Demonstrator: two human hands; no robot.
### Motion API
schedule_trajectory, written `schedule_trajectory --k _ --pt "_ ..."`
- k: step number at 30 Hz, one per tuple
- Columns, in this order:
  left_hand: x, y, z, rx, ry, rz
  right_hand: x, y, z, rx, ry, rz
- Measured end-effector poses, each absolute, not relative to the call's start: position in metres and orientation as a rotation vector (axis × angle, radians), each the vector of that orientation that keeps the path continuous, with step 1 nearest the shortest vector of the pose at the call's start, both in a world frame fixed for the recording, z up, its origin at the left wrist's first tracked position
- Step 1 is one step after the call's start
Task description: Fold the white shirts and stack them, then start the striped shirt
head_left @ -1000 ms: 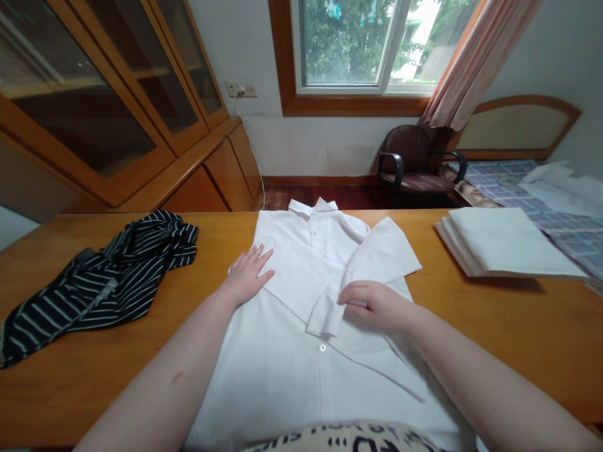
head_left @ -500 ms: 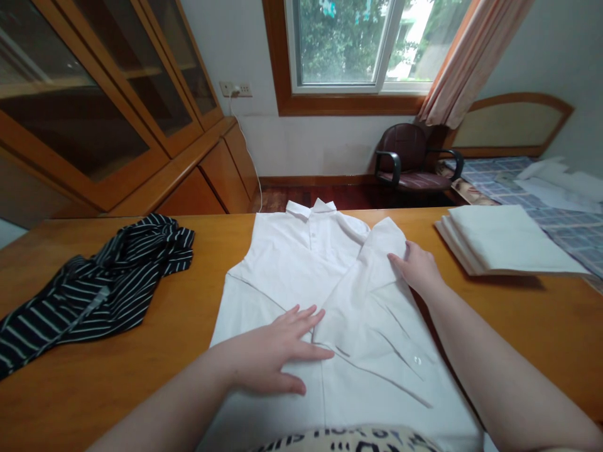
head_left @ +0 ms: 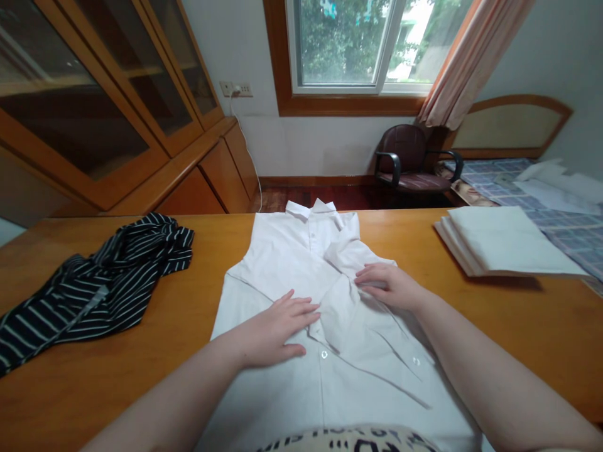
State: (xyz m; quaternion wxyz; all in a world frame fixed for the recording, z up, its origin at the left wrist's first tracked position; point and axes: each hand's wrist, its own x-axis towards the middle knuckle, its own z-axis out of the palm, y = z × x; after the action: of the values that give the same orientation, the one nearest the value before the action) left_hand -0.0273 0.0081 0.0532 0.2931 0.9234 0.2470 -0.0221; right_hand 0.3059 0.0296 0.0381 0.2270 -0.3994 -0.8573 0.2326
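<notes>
A white collared shirt (head_left: 292, 251) lies spread on the wooden table, its collar at the far edge and its button front facing up. Across its middle rests my left hand (head_left: 282, 329), fingers apart and flat on the cloth. My right hand (head_left: 389, 285) lies on the right-hand sleeve (head_left: 343, 301), which is folded inward over the front. The fingers of that hand are stretched out over the bunched fabric, with no clear grip on it. Creases run over the shirt's right side below the sleeve.
A black-and-white striped garment (head_left: 108, 282) lies crumpled on the table (head_left: 198, 301) at left. At right sits a stack of folded pale cloth (head_left: 509, 238). Beyond the table are an office chair (head_left: 409, 157), a bed (head_left: 560, 207) and a glass-doored cabinet (head_left: 155, 150).
My right hand has moved left and nearer from the shirt's right edge, and the sleeve now lies folded further inward. My left hand has shifted slightly left.
</notes>
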Motion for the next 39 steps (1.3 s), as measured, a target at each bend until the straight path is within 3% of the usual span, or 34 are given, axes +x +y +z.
schedule_trajectory --k 4,10,16,30,39 --pt "-0.02 0.001 0.05 2.496 0.58 -0.099 0.308 0.027 0.039 -1.184 -2.14 0.765" --pt "-0.016 0.003 0.048 2.467 0.58 -0.108 0.326 0.04 0.022 -1.64 -1.594 0.428" --pt "-0.017 0.001 0.05 2.557 0.572 -0.088 0.333 0.058 0.011 -1.974 -1.795 0.331" --pt "-0.017 0.001 0.049 2.667 0.776 0.204 0.337 0.061 0.013 -2.252 -1.537 0.355" --pt "-0.032 0.017 0.067 2.214 1.849 -0.169 0.339 0.062 0.01 -2.272 -1.577 0.305"
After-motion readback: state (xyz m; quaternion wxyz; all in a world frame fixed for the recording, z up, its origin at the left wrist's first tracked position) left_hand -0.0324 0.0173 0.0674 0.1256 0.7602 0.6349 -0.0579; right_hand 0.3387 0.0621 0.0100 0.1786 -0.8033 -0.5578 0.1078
